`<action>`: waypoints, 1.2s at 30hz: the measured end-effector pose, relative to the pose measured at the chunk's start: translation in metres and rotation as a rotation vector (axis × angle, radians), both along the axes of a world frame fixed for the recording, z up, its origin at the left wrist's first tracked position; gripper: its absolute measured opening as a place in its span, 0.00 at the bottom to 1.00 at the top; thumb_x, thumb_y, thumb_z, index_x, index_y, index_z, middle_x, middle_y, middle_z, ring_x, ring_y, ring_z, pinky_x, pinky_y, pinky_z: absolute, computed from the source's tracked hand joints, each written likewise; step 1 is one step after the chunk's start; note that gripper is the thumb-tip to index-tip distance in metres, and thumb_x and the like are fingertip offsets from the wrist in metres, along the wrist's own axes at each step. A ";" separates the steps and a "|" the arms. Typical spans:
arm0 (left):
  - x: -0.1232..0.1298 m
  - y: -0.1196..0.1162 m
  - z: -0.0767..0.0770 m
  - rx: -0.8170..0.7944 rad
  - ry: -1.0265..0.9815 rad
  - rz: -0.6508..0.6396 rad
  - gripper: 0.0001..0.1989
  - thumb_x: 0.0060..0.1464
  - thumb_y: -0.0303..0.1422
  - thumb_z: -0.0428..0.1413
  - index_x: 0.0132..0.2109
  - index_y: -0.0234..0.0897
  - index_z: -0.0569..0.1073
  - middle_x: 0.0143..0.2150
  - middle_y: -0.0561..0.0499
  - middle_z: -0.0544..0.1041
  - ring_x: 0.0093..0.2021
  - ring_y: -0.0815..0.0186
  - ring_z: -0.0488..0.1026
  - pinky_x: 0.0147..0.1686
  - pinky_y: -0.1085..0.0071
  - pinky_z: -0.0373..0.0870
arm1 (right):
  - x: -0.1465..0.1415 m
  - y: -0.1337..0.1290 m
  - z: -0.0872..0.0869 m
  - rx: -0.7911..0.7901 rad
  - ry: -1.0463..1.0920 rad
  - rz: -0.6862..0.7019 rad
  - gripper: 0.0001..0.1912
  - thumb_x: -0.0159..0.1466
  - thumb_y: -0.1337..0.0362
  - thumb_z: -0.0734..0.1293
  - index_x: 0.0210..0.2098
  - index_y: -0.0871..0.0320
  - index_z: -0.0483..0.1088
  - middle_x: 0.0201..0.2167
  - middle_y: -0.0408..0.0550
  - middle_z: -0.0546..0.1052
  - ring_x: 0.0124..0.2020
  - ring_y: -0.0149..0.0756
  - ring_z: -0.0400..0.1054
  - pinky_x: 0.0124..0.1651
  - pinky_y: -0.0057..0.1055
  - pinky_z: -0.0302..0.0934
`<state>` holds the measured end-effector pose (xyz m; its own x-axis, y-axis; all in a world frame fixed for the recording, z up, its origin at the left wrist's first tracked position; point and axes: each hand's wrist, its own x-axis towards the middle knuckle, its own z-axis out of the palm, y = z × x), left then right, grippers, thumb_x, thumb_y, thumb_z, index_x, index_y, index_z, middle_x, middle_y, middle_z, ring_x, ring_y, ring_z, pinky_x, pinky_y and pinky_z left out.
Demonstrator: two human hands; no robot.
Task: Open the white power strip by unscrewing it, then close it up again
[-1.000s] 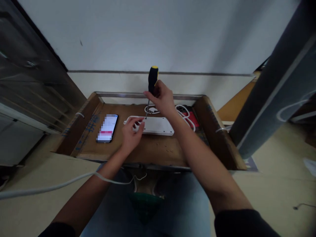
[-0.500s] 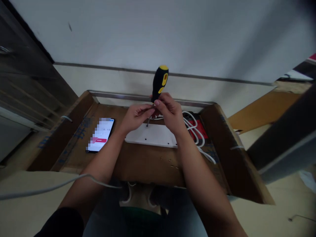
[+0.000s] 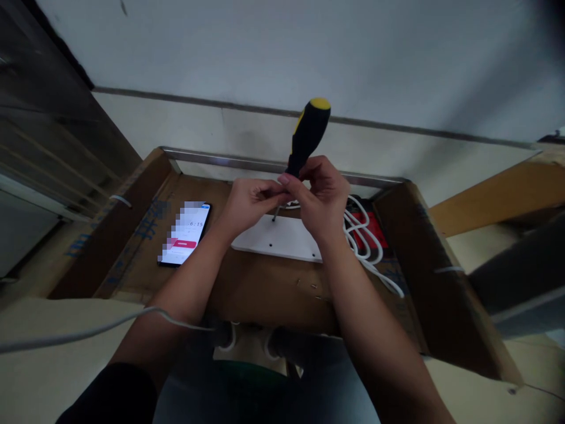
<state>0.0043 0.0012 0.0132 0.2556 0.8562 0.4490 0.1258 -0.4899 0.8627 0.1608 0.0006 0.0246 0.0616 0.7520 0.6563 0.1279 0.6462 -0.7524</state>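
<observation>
The cardboard tray [image 3: 247, 288] carries it all: lit phone [image 3: 188, 235] lying left, white strip [image 3: 289, 235] mid-floor, tiny pieces [image 3: 313, 286] in front, white cable [image 3: 388, 282] looping at right!

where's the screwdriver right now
Near the middle of the head view, the screwdriver slants down to the white strip, its shaft at the meeting fingertips of the left hand and right hand.

In the box [image 3: 260, 288], a phone [image 3: 189, 234] lies toward the left edge, a power strip [image 3: 291, 240] centrally, a cord [image 3: 366, 260] toward the right edge, screws [image 3: 313, 286] before the strip.
</observation>
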 end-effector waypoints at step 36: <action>0.004 0.017 -0.009 -0.063 -0.283 0.027 0.28 0.37 0.47 0.78 0.25 0.35 0.69 0.25 0.57 0.70 0.30 0.73 0.68 0.32 0.74 0.68 | -0.010 0.010 -0.008 0.192 0.016 -0.010 0.14 0.65 0.52 0.75 0.39 0.51 0.70 0.33 0.41 0.74 0.35 0.33 0.69 0.41 0.36 0.66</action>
